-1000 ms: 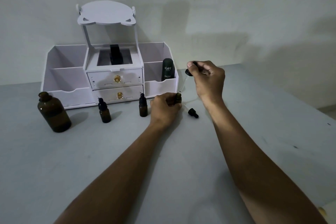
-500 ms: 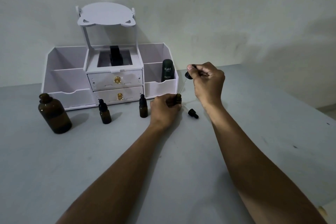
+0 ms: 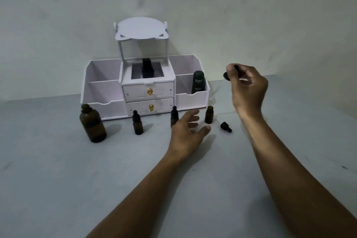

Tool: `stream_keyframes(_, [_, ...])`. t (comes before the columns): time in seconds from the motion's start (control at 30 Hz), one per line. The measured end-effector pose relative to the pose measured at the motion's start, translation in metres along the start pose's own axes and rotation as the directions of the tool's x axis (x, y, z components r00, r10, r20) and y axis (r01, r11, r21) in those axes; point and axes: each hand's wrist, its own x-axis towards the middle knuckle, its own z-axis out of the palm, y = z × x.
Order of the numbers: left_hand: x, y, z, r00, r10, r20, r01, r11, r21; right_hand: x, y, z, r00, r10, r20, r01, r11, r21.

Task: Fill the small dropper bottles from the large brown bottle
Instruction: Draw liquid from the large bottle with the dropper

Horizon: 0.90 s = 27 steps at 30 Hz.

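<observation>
L hand (image 3: 188,129) is hovering low over the table (image 3: 116,189), fingers loose and spread, gripping nothing. Just to its R, not touching, the open small btl (image 3: 209,115) is standing upright w/o cap. A loose dropper cap (image 3: 225,126) is lying on its side a bit further R, below the R hand (image 3: 248,90). Just behind L hand's knuckles a capped small btl (image 3: 174,115) is standing; a second capped small btl (image 3: 137,123) is sitting further L. The large brown btl (image 3: 92,125) is standing well off to L hand's L, top looking closed. R hand is hanging raised, up and R of the open btl, pinching a black dropper (image 3: 227,75) betw thumb and fingers; its glass tube is too faint to make out. Behind everything a white organiser (image 3: 146,90) is sitting vs the wall (image 3: 251,15).

Progress, my read: early. 1 of 3 small btls is uncapped, 2 are waiting capped, source btl isn't opened, so filling prob isn't underway yet. Fill levels: can't tell thru dark glass.
</observation>
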Motion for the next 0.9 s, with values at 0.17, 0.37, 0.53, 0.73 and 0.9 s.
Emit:
stream_keyframes(0.17, [-0.033, 0.006, -0.063, 0.976, 0.15, -0.161, -0.152, 0.988, 0.0, -0.018, -0.032, 0.029, 1.0, 0.013, -0.015, -0.01, 0.985, 0.174])
stream_keyframes(0.37, [-0.062, -0.005, -0.153, 0.776, 0.289, -0.561, -0.285, 0.954, 0.096, -0.052, -0.076, 0.102, 0.992, 0.041, 0.12, -0.085, 0.918, 0.388])
stream_keyframes(0.53, [-0.064, -0.034, -0.216, 0.672, 0.216, -0.708, -0.187, 0.975, 0.119, -0.082, -0.104, 0.15, 0.975, 0.072, 0.209, -0.162, 0.877, 0.453])
stream_keyframes(0.73, [-0.052, -0.072, -0.245, 0.824, 0.038, -0.566, -0.058, 0.998, -0.018, -0.112, -0.113, 0.188, 0.941, 0.116, 0.317, -0.256, 0.857, 0.447])
stream_keyframes(0.9, [-0.047, -0.079, -0.246, 0.896, 0.031, -0.442, -0.075, 0.994, -0.082, -0.123, -0.11, 0.202, 0.928, 0.114, 0.354, -0.266, 0.87, 0.416])
